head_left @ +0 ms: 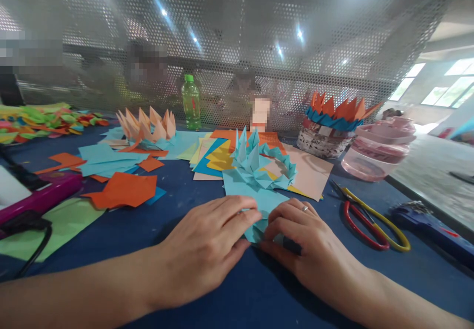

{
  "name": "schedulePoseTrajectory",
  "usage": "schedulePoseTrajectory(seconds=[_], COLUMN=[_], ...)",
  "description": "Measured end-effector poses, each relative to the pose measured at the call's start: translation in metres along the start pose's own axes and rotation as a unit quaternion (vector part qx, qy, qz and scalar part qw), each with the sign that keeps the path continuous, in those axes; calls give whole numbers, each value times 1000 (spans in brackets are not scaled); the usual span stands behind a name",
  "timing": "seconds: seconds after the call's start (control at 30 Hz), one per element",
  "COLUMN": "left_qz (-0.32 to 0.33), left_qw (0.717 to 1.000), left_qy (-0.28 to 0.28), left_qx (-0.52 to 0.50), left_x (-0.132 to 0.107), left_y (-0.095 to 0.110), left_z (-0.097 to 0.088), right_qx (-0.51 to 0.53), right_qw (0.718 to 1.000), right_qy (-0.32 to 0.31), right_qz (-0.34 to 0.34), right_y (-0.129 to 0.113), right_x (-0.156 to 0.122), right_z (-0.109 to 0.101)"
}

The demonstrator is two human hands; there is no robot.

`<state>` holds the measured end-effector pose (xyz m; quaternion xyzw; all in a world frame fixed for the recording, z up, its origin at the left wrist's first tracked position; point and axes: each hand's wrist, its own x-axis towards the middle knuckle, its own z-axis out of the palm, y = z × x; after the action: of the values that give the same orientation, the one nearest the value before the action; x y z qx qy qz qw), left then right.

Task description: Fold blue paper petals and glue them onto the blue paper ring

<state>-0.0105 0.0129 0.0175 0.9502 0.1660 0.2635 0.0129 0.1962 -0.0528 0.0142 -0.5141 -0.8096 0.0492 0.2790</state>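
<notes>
Between my two hands is a small light blue piece of folded paper (254, 234), partly covered by fingers. My left hand (213, 235) closes on its left side, with thumb and fingers together. From the right, my right hand (305, 235), wearing a ring, pinches the same paper with bent fingers. Just beyond the fingertips, a light blue paper sheet (234, 183) lies flat. A ring of pointed light blue origami pieces (255, 163) stands over that sheet and other coloured papers.
Scissors (370, 225) and a blue-handled tool (437, 232) lie right. Behind are a pink container (375, 153), an orange-and-blue paper piece (335, 114), a green bottle (191, 104) and a peach paper ring (148, 129). Orange scraps (128, 189) and a magenta device (61, 193) lie left.
</notes>
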Motion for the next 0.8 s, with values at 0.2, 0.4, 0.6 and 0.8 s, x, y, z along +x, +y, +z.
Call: schedulePoseTrajectory(seconds=[0.2,0.4,0.6,0.8], left_qz=[8,30,4,-89], left_qw=[998,998,997,979], left_qy=[-37,-35,-28,-30], left_qx=[-44,-45,-74,-183], left_x=[0,0,0,8], left_y=[-4,-7,-8,-8], left_z=[6,6,5,4], right_qx=[-12,-24,-31,-8], right_qw=[1000,1000,999,999], right_qy=[-5,4,7,-10], right_qz=[1,-1,-9,50], right_y=[-1,-1,-2,-3], right_x=[1,1,2,0], right_z=[-1,-2,-1,1])
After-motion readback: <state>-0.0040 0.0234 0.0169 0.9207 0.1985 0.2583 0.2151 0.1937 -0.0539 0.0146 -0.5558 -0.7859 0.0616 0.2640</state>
